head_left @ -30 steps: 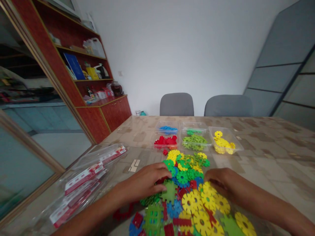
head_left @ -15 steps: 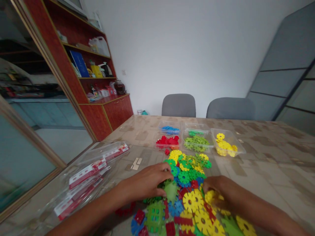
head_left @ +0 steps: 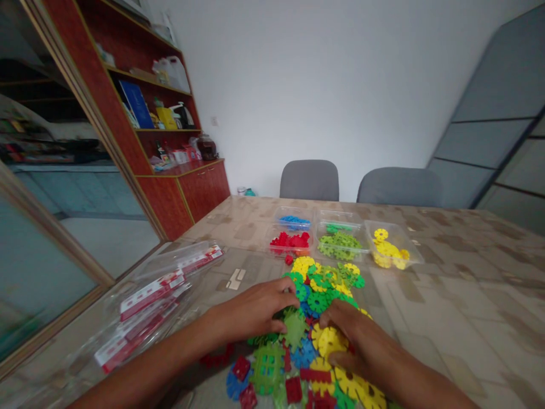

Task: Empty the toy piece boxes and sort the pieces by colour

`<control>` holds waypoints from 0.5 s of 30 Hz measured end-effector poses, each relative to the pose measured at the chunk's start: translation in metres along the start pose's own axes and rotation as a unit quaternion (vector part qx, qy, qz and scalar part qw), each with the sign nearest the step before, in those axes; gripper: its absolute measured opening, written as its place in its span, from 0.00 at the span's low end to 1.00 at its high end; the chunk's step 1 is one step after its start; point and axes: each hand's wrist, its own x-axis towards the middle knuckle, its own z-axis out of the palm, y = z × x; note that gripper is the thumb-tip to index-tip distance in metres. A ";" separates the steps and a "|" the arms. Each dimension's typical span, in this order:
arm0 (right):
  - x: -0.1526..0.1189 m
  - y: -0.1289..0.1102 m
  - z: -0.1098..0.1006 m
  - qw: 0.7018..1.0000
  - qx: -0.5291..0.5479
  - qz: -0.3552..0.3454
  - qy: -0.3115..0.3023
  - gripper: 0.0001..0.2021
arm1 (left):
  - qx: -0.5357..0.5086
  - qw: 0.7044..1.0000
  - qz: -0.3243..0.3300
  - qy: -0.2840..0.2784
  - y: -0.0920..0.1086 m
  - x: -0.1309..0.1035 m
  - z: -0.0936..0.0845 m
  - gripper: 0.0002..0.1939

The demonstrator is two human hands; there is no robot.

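Observation:
My left hand [head_left: 264, 309] is over the left side of a heap of plastic building pieces, fingers curled and thumb bent inward. It grips a light green notched piece [head_left: 296, 328] at its edge; the palm side is hidden. Across the heap, my right hand [head_left: 355, 335] has its fingers and thumb around a yellow notched disc [head_left: 331, 342]. Below the hands lie a green window-like piece [head_left: 268, 368], a dark red square piece [head_left: 293, 389], a blue disc [head_left: 303, 355] and more yellow discs.
Behind the heap stand clear plastic boxes with red pieces [head_left: 290, 242], blue pieces [head_left: 294, 222], light green pieces [head_left: 339, 246] and yellow discs [head_left: 387, 253]. Crumpled clear packaging with red-and-white labels [head_left: 151, 292] lies at left. Two grey chairs [head_left: 309, 179] are beyond the table.
My right hand has moved left over the yellow discs and closed around one. The light green piece by my left hand has turned flatter; that hand has barely moved.

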 end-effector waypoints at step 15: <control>0.040 0.006 -0.041 0.995 -0.038 -0.050 0.072 0.12 | -0.009 1.000 0.008 0.017 -0.002 0.002 -0.005 0.13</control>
